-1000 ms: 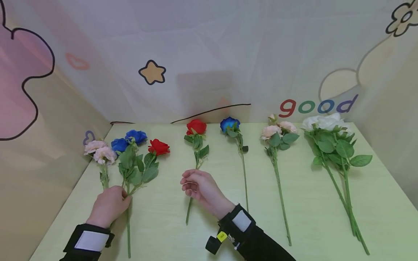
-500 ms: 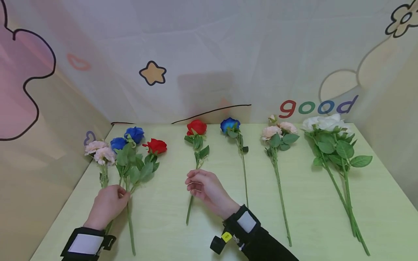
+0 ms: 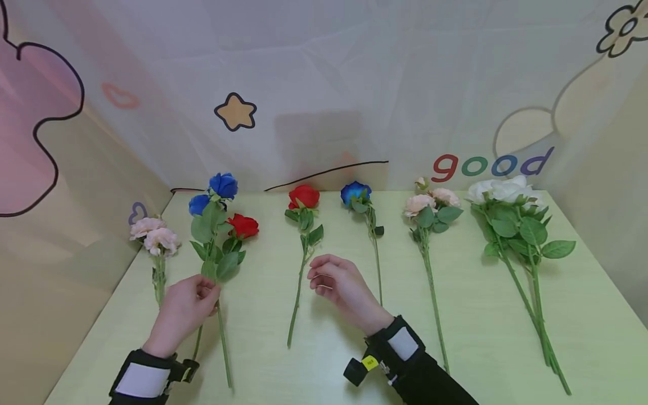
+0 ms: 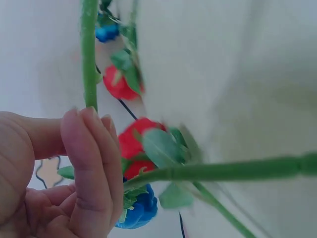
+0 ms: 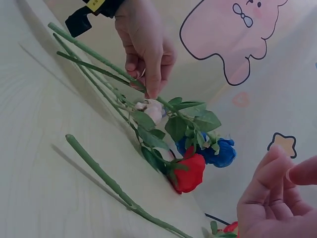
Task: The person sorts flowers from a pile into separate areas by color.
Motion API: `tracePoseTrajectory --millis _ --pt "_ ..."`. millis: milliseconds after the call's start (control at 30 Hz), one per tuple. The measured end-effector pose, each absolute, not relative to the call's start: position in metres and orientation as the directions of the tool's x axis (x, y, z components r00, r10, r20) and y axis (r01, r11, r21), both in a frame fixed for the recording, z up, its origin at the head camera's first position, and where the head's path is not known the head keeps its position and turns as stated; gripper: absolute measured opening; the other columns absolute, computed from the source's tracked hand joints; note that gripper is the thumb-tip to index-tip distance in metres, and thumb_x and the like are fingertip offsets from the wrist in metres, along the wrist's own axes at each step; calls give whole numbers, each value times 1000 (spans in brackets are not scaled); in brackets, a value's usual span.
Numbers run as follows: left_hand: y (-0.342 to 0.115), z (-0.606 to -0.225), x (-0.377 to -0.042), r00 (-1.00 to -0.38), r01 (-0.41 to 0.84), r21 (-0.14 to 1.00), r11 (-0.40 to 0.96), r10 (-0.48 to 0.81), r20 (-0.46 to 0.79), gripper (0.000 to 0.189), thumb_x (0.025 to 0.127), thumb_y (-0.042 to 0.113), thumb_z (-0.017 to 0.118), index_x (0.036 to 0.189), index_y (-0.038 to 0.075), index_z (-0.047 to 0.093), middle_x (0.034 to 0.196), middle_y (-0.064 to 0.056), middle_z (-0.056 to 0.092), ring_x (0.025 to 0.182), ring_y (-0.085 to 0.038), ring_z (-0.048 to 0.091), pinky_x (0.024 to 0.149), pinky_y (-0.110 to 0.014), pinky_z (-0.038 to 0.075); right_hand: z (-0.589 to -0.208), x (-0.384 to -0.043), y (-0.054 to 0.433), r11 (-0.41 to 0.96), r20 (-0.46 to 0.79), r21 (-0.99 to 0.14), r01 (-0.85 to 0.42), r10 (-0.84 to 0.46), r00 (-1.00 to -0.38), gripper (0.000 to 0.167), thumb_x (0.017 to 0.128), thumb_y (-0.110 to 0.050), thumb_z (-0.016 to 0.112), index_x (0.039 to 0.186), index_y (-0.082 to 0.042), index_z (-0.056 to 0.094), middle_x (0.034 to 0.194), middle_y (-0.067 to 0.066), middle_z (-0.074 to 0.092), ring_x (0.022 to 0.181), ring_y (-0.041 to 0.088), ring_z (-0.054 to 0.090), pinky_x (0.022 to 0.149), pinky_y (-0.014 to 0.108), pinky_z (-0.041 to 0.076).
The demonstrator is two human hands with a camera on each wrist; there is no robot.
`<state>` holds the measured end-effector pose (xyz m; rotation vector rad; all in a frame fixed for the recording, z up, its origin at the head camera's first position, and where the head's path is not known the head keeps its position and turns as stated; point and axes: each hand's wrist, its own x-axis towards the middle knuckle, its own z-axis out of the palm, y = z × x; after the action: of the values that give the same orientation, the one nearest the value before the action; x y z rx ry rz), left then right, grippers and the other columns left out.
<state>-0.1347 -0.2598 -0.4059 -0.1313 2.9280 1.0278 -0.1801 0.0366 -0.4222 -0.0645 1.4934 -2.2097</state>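
My left hand [image 3: 189, 306] pinches green stems between thumb and fingers, with two blue roses [image 3: 223, 185] rising above it. In the left wrist view, one stem [image 4: 89, 54] runs up from the fingertips and another stem [image 4: 223, 171] crosses to the right. Just beside the blue blooms is a red rose [image 3: 243, 226], its leaves overlapping theirs; its stem passes below the left hand in the right wrist view. My right hand [image 3: 346, 289] hovers over the table with loosely curled fingers and holds nothing, between a second red rose [image 3: 304, 197] and a single blue rose [image 3: 356, 194].
Pale pink flowers [image 3: 161, 241] lie at the left edge of the table [image 3: 486, 349]. Farther right lie another pink spray [image 3: 420, 205] and a bunch of white roses [image 3: 506, 190]. A printed cloth backdrop [image 3: 324, 67] stands behind the table.
My left hand has moved up and to the right, and the blue roses have risen with it. My right hand has drifted to the right. The red rose beside them has shifted slightly.
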Motion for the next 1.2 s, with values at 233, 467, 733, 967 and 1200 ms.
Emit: tracePoseTrajectory --millis 233,467,733,967,1200 --pt "-238 -402 -144 -998 -66 717 694 -35 -58 22 99 13 61 109 -7 64 86 -14 71 63 -11 67 59 -23 55 -419 -181 50 -258 -199 -914 313 -386 -901 13 101 -8 46 108 -2 55 87 -2 64 78 12 59 72 20 50" --pt "-250 -408 -152 -991 -130 836 533 -37 -130 34 104 18 54 123 -10 59 90 -11 72 69 -7 65 69 -26 59 -419 -181 53 -256 -207 -910 325 -397 -894 11 102 -8 46 105 -5 56 86 -3 64 77 11 60 71 20 50" --pt "-260 -413 -151 -976 -219 946 239 -54 -213 33 106 22 51 126 -5 56 84 13 67 74 -2 61 72 -18 56 -419 -180 53 -243 -199 -915 321 -421 -885 12 102 -8 47 102 -7 58 83 -4 64 74 11 60 71 19 50" --pt "-252 -409 -151 -979 -205 967 151 -25 -204 21 107 22 51 117 5 58 88 11 69 77 -4 63 75 -17 56 -420 -180 54 -221 -186 -928 299 -420 -888 13 102 -9 46 102 -8 59 85 -3 64 75 11 60 72 21 50" --pt "-224 -406 -156 -987 -146 981 131 42 -153 14 106 19 53 110 8 59 84 12 67 75 -4 65 75 -19 58 -422 -183 60 -160 -150 -959 234 -413 -898 14 102 -10 48 105 -4 60 86 -3 65 77 12 62 77 24 53"
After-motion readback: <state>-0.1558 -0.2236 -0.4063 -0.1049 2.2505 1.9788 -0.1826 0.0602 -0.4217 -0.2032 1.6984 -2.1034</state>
